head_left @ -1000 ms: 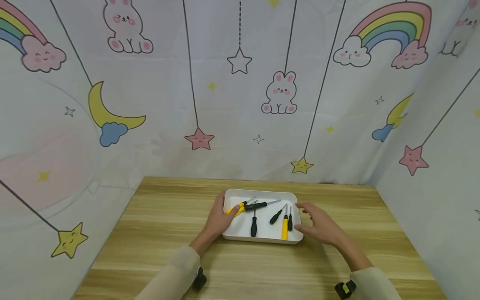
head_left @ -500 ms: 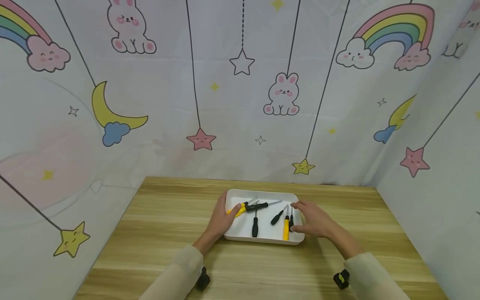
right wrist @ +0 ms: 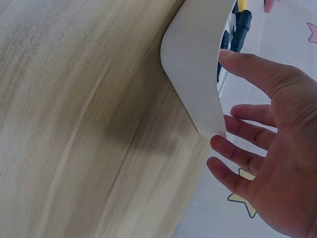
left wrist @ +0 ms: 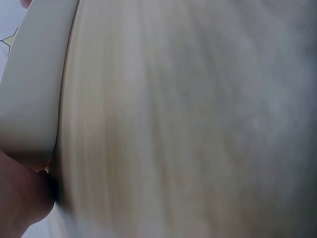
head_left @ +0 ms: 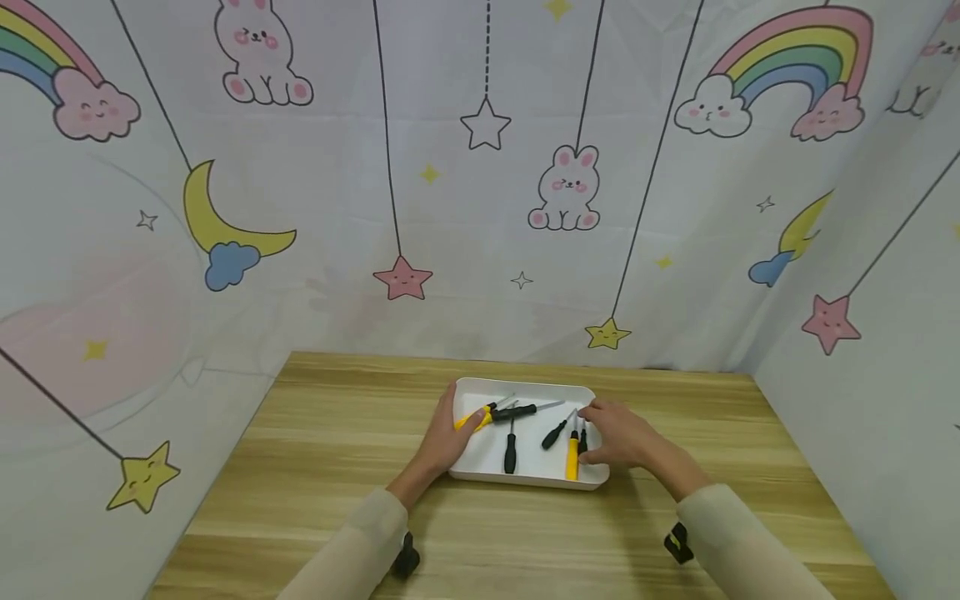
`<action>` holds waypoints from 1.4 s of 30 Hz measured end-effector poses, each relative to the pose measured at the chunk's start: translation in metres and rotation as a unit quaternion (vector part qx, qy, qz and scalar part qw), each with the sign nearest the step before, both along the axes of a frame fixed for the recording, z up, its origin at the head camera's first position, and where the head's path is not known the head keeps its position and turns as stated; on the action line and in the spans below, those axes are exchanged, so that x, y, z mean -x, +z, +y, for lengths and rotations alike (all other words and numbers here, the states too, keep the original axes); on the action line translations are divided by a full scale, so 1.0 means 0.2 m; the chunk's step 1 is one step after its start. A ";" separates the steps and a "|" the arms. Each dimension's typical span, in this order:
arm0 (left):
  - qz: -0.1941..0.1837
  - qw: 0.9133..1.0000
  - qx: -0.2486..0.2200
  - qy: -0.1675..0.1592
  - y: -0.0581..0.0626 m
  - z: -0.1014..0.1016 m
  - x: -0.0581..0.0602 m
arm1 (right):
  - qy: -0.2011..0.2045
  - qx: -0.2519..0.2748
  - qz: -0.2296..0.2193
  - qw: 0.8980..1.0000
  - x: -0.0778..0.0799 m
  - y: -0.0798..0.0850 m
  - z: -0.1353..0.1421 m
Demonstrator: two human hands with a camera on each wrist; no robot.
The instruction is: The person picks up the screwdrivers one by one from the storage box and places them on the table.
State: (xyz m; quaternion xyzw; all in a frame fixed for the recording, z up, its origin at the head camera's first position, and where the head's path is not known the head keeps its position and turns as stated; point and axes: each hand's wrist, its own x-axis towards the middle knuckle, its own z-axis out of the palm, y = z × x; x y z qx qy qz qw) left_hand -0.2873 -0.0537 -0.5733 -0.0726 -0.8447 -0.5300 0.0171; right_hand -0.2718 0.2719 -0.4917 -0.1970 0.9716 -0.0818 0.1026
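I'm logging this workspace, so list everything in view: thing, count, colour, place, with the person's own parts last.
Tray: one, white, on the table
Screwdrivers: at least six, black or yellow handles, in the tray; overlap at its left end hides the exact count
Table: one, wood-toned, under the tray
Backdrop: number of sheets unclear, white, behind and beside the table
Printed figures: many, mixed colours, on the backdrop
Wrist devices: two, mostly black, one at each wrist
Sleeves: two, cream, on the forearms
Left hand: one, bare, at the tray's left end
Right hand: one, bare, at the tray's right end
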 end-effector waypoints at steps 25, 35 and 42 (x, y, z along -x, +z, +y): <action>-0.006 1.000 0.012 0.004 -0.01 0.00 0.00 | 0.011 0.006 -0.004 1.000 0.06 -0.12 -0.01; -0.009 1.000 0.009 0.007 0.00 0.00 -0.02 | -0.014 0.020 -0.023 0.999 0.05 -0.11 -0.04; -0.003 1.000 0.008 0.010 -0.01 0.01 -0.01 | -0.035 0.007 -0.033 0.999 0.04 -0.08 -0.08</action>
